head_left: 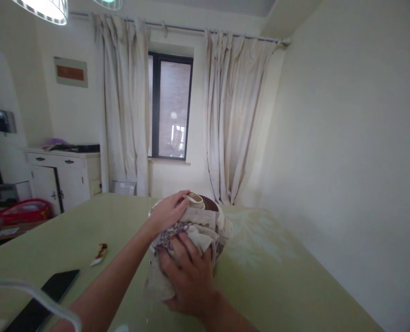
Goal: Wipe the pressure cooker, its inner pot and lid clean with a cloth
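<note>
A round cream-and-brown object (210, 204) with a pale loop-like part on top stands on the table in front of me. I cannot make out its exact kind. A grey-beige patterned cloth (198, 230) is bunched against its near side and hangs down toward the table. My left hand (170, 213) is closed on the object's upper left edge, fingertips by the pale loop. Below it, my right hand (191, 272) presses the cloth to the object's near side, its fingers bent into the folds. The object's lower part is hidden by cloth and hands.
On the pale green table (260, 286), a dark flat phone-like thing (46, 299) and a small brown-and-white scrap (100, 254) lie at left. A white cable-like curve (35, 293) crosses the lower left corner. A wall (346, 161) borders the right side.
</note>
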Demonstrator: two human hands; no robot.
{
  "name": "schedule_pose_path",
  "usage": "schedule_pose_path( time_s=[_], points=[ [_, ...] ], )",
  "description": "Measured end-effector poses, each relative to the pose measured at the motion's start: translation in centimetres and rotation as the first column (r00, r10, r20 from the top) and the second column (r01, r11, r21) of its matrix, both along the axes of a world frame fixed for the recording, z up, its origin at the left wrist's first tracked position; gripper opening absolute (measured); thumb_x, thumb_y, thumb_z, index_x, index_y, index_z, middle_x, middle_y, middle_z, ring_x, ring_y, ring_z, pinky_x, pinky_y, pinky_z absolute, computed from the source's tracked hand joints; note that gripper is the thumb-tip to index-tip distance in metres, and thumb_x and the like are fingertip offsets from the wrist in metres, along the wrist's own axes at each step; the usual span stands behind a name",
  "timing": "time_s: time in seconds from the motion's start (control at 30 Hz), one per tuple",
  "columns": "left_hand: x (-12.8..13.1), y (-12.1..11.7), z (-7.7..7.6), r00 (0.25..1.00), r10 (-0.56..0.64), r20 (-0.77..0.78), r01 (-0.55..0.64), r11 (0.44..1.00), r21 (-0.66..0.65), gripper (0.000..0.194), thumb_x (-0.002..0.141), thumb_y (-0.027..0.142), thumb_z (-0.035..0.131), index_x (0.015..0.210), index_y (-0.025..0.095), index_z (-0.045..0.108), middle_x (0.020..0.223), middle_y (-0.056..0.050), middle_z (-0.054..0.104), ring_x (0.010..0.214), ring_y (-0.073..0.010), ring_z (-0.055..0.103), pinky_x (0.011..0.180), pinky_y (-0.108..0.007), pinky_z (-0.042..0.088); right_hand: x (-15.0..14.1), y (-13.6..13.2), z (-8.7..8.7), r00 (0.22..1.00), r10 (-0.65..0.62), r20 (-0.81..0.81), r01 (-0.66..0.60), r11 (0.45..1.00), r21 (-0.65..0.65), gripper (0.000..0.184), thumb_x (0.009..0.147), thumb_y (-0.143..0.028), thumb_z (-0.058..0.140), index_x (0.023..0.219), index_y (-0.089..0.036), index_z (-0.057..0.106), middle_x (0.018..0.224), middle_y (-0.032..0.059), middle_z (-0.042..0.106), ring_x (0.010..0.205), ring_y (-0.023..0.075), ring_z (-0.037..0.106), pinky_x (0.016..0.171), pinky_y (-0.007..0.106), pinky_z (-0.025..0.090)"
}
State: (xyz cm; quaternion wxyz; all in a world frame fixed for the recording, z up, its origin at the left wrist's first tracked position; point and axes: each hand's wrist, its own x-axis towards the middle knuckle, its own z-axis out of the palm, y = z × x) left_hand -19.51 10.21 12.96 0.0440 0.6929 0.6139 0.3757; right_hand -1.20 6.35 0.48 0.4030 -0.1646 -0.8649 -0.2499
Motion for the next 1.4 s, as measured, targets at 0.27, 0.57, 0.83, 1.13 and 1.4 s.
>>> schedule_pose_path(
  time_s=[0.27, 0.57, 0.83, 1.13, 1.4],
  points=[
    [0.0, -0.4, 0.2, 1.0, 0.005, -0.003, -0.005, 1.0, -0.011, 0.059, 0.101, 0.056, 0.041, 0.147, 0.025, 0.063, 0.137, -0.006, 0.075, 0.126, -0.0297, 0.069, 0.111, -0.041, 0.049, 5.1, 4.5, 3.3, 0.995, 0.046, -0.089, -0.058, 0.989, -0.133, 0.066, 0.088, -0.064, 0.059, 0.144, -0.03, 0.057, 0.152, 0.0105, 0.057, 0.137, 0.037, 0.05, 0.11, 0.056, 0.035],
    [-0.5, 0.1, -0.1, 0.993, 0.001, 0.121, -0.002, 1.0, 0.003, 0.057, 0.096, 0.04, 0.037, 0.139, 0.024, 0.07, 0.144, -0.003, 0.07, 0.135, -0.0282, 0.063, 0.12, -0.042, 0.041, 4.5, 13.3, 12.5, 0.99, -0.139, -0.003, 0.088, 0.645, -0.759, 0.043, 0.096, -0.045, 0.06, 0.132, -0.023, 0.069, 0.133, 0.0089, 0.072, 0.12, 0.0286, 0.065, 0.104, 0.04, 0.044],
    [-2.1, 0.8, -0.6, 0.879, -0.149, 0.453, 0.148, 0.988, 0.036, 0.045, 0.089, 0.036, 0.048, 0.118, 0.021, 0.078, 0.125, -0.004, 0.079, 0.121, -0.0262, 0.07, 0.107, -0.038, 0.052, 4.7, 9.2, 9.2, 0.936, -0.296, -0.19, 0.111, 0.762, -0.638, 0.043, 0.095, -0.044, 0.056, 0.129, -0.021, 0.07, 0.128, 0.0138, 0.073, 0.119, 0.0327, 0.064, 0.104, 0.046, 0.044],
    [-0.8, -0.6, 0.0, 0.982, -0.137, 0.131, 0.117, 0.982, 0.145, 0.045, 0.097, 0.038, 0.042, 0.126, 0.022, 0.072, 0.123, -0.004, 0.079, 0.117, -0.0244, 0.071, 0.108, -0.037, 0.05, -1.2, 0.3, 0.5, 1.0, 0.027, 0.0, -0.027, 1.0, 0.011, 0.083, 0.087, -0.069, 0.06, 0.156, -0.023, 0.05, 0.16, 0.013, 0.052, 0.143, 0.0371, 0.044, 0.101, 0.05, 0.04],
    [0.3, -0.7, -0.1, 0.999, -0.025, -0.024, 0.027, 0.995, 0.099, 0.037, 0.098, 0.046, 0.053, 0.126, 0.024, 0.063, 0.113, -0.006, 0.079, 0.105, -0.0258, 0.074, 0.091, -0.036, 0.054, 7.1, 4.5, 4.5, 0.988, 0.132, -0.085, -0.141, 0.984, -0.11, 0.048, 0.089, -0.058, 0.06, 0.126, -0.028, 0.065, 0.134, 0.0111, 0.063, 0.12, 0.0326, 0.056, 0.103, 0.051, 0.034]
  ],
)
